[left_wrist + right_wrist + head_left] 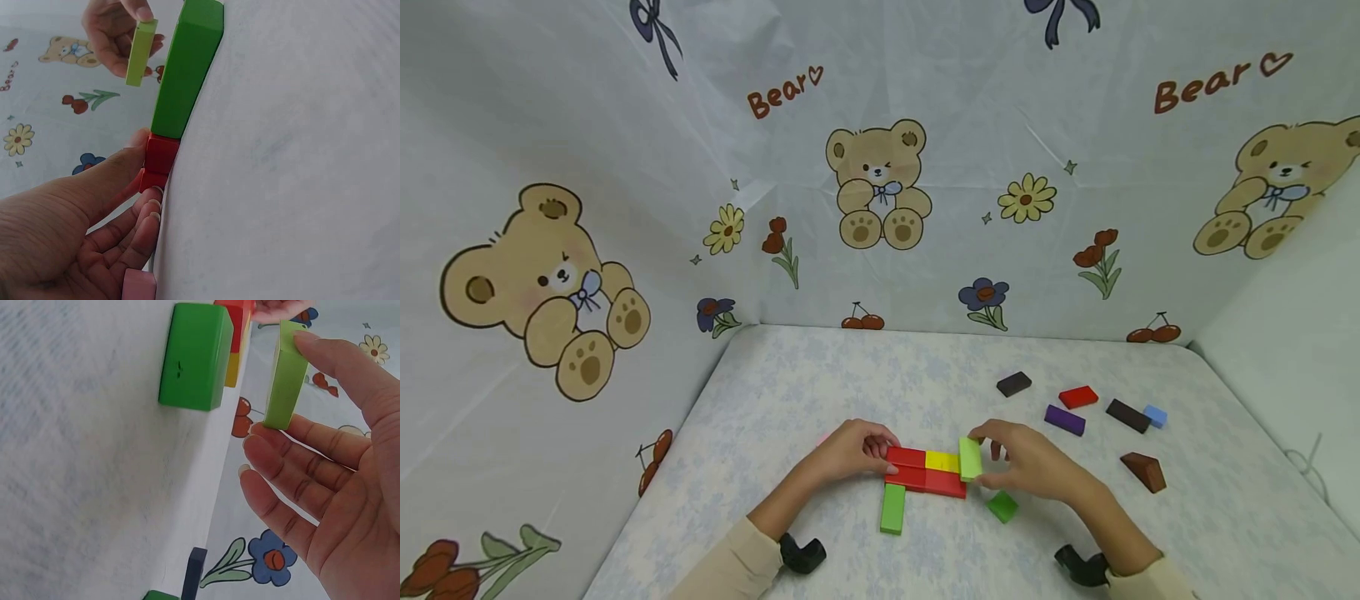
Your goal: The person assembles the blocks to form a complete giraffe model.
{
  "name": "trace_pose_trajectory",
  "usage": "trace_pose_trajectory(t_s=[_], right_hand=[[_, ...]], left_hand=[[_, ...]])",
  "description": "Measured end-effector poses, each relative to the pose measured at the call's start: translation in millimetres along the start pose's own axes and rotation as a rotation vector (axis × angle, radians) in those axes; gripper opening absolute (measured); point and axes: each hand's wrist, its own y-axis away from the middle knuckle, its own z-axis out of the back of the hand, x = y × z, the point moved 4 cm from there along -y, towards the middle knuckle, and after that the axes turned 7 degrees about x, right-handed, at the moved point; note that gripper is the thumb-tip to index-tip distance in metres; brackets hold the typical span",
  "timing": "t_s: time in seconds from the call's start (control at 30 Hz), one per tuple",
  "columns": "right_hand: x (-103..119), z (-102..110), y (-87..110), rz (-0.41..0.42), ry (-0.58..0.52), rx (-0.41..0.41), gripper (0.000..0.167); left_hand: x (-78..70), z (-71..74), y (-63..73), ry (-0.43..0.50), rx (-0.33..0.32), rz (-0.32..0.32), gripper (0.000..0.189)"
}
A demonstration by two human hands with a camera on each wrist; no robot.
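Observation:
My right hand (1033, 460) pinches a light green block (970, 459) between thumb and fingertips, raised over the right end of a block layout. That layout has a far red block (907, 457) beside a yellow block (942, 462), with two near red blocks (946, 484) in front. At its left end, my left hand (850, 450) grips the red block ends (161, 154), thumb on one side and fingertips on the other. A green block (892, 509) extends toward me from the front left. A smaller green block (1002, 507) lies below the right hand.
A pink block (139, 285) sits by the left fingers, mostly hidden in the head view. To the right lie a purple block (1064, 420), a red one (1078, 397), two black ones (1014, 384), a blue one (1156, 416) and a brown triangular block (1144, 472).

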Motion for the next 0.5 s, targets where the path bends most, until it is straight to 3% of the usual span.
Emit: trace_pose_trajectory(t_s=[0.27, 0.5], right_hand=[[11.2, -4.3, 2.2, -0.038, 0.004, 0.001, 0.058], [24.2, -14.5, 14.1, -0.02, 0.091, -0.022, 0.055]], left_hand=[[-1.5, 1.0, -0.5, -0.002, -0.001, 0.002, 0.026], [0.2, -2.0, 1.5, -0.013, -0.003, -0.003, 0.026]])
